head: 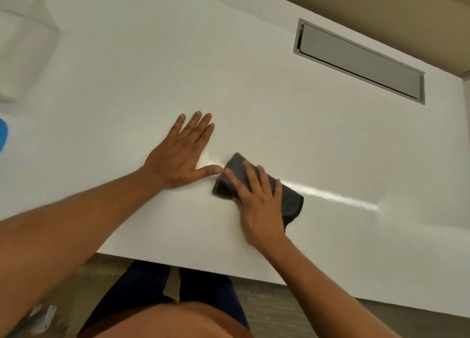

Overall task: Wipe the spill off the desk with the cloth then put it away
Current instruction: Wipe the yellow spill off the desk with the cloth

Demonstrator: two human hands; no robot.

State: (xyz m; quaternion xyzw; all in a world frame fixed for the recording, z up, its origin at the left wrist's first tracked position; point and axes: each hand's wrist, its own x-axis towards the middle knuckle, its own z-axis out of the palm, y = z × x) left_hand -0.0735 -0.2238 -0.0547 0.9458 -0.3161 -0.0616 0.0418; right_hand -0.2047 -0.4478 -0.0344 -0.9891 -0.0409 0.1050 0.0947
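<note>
A folded dark grey cloth (290,197) lies on the white desk (254,96) near its front edge. My right hand (259,205) presses flat on the cloth, fingers spread over it. My left hand (180,154) rests palm down on the bare desk just left of the cloth, its thumb tip almost touching the cloth's left corner. A shiny wet-looking streak (338,197) runs to the right from the cloth, and a small glossy patch (208,159) shows between thumb and cloth.
A grey metal cable hatch (361,60) is set into the desk at the back right. A clear plastic container (23,45) stands at the far left, with a blue object (3,134) below it at the frame edge. The desk's front edge (203,266) runs above my legs.
</note>
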